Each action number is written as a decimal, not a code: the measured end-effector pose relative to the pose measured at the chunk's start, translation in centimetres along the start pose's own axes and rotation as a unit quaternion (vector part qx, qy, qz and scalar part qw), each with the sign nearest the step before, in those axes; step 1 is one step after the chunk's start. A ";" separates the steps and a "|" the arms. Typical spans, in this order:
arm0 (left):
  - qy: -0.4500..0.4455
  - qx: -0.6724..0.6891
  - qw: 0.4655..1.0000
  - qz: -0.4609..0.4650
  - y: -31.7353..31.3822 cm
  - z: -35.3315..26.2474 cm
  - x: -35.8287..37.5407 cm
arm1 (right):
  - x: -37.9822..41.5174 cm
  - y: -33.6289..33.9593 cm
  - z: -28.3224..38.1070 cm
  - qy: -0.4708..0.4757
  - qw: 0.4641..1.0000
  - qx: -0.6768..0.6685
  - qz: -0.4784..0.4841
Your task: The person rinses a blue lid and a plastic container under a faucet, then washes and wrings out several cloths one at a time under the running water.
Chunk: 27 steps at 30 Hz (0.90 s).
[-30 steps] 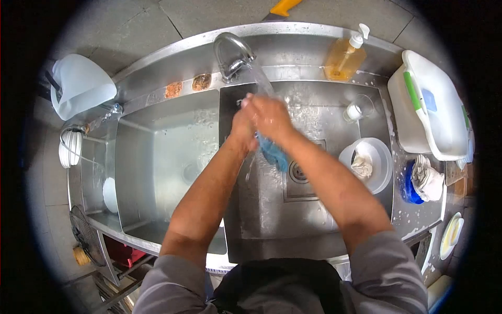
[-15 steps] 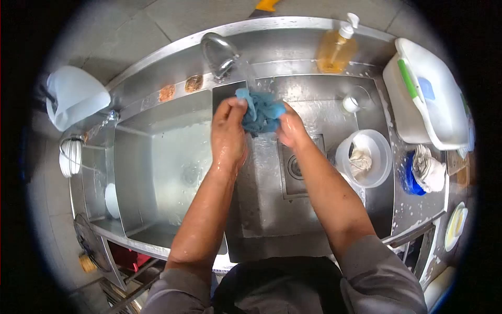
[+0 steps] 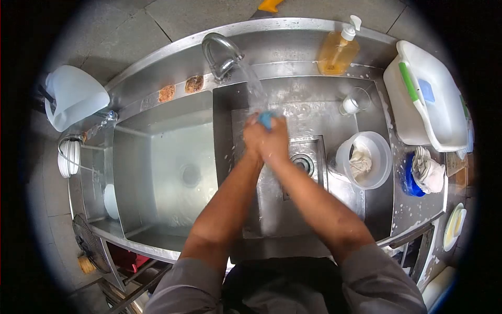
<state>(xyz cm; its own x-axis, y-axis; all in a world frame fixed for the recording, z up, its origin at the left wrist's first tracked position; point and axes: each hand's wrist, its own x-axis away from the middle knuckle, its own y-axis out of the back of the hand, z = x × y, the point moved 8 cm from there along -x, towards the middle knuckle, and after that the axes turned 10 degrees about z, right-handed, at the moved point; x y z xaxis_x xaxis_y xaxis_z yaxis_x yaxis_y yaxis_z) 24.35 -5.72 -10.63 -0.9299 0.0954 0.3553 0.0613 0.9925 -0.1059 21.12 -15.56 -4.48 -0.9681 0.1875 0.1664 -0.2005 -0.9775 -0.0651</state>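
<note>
A wet blue cloth (image 3: 266, 119) is bunched small between my two hands over the right sink basin (image 3: 308, 110). My left hand (image 3: 254, 135) presses on it from the left, fingers closed. From the other side my right hand (image 3: 275, 140) squeezes it, both hands touching each other. Most of the cloth is hidden by the fingers, which are slightly blurred. Water runs from the curved metal faucet (image 3: 222, 57) just beyond and falls at the cloth. Below my right hand lies the drain (image 3: 302, 165).
The left basin (image 3: 163, 178) holds water. A clear tub (image 3: 386, 159) with a whitish cloth and a small glass (image 3: 351, 106) stand in the right basin. On the ledge is an amber soap bottle (image 3: 339, 52); a white bin (image 3: 413, 125) sits to the right.
Both hands have come together and moved slightly nearer to me. The blue cloth, spread loosely between them before, is now squeezed into a small bunch.
</note>
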 end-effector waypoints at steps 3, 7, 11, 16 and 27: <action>-0.021 0.367 0.895 0.253 -0.9 2.3 -3.9 | 2.2 -0.1 3.3 0.210 0.966 0.134 -0.069; 0.099 0.177 0.951 0.231 -1.8 -3.5 2.3 | -4.7 4.3 3.3 0.158 0.894 0.418 -0.030; -0.197 -0.522 0.825 0.087 1.1 -8.3 1.2 | -5.7 0.8 7.5 0.060 0.828 0.513 0.219; -0.356 -0.272 0.891 0.078 -2.0 -12.8 1.6 | -4.1 -2.4 14.1 0.155 0.766 0.583 0.221; -0.228 -0.225 0.941 0.111 -5.3 -14.5 2.7 | -2.9 4.8 4.5 -0.037 0.974 0.184 0.125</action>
<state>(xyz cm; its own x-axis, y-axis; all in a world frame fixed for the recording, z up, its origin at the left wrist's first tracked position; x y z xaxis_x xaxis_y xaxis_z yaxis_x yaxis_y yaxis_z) 26.77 -9.57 4.39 -0.9289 0.3626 -0.0749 0.3239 0.8939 0.3100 23.65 -21.20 -0.84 -0.9634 -0.0557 0.2620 0.1217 -0.9624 0.2427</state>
